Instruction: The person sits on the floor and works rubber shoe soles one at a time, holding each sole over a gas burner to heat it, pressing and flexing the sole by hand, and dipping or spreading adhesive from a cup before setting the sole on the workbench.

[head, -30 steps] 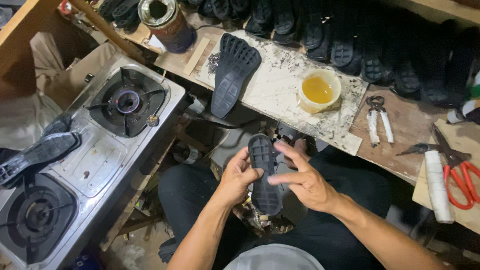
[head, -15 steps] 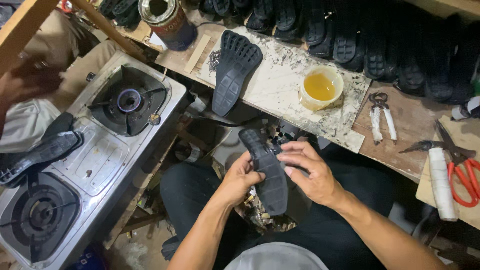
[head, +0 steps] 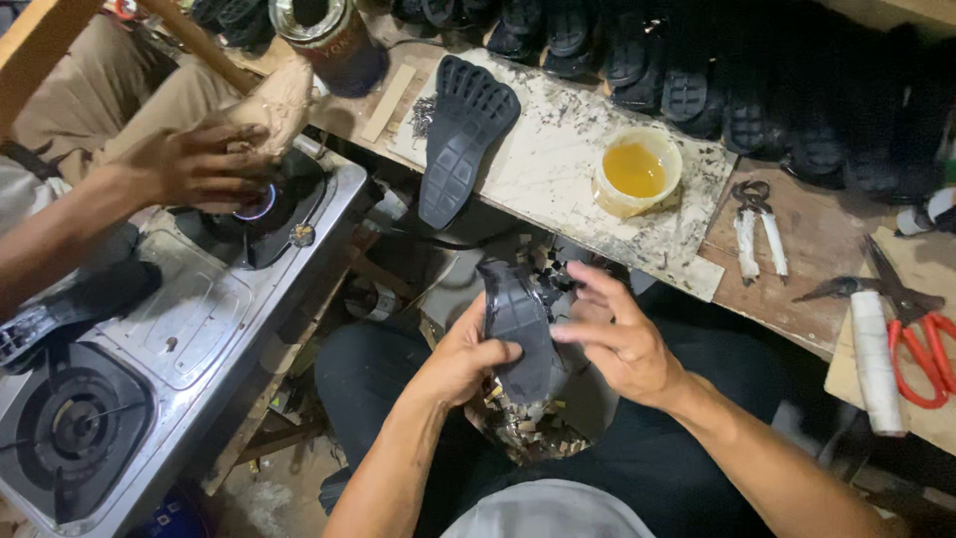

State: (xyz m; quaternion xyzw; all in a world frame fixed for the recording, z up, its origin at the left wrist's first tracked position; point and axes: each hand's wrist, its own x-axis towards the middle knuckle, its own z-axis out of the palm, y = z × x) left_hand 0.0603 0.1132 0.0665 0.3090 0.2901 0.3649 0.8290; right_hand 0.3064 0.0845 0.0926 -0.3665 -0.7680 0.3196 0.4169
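**Black sole in both hands, a second person at the stove**

At the left edge of the frame we see a two-burner gas stove (head: 189, 329), and over its upper burner another person's hand (head: 194, 164) presses a tan shoe part (head: 274, 100) down toward the flame; a second ago that burner stood bare, and half a second ago the hand was only entering at the far left. A dark sole (head: 60, 304) lies across the stove's left side. At the upper left a round tin can (head: 334, 40) stands on the bench; we cannot tell what is in it.

Moving toward the centre, a ridged black sole (head: 463, 134) lies on the stained white board (head: 558, 169), unmoved. Below it, at the middle of the frame, our left hand (head: 463, 359) is curled around the black rubber sole (head: 523, 339), thumb pressed on its face, while our right hand (head: 622, 339) has its fingers spread, the fingertips touching the sole's right edge. The sole stands more upright and bent than before. Under it a bowl (head: 588, 418) on the lap holds rubber scraps.

Right of centre, a small tub (head: 637, 171) holds yellow liquid. Further right lie pincers (head: 759, 224), a white spool (head: 876, 359) and red-handled scissors (head: 921, 339).
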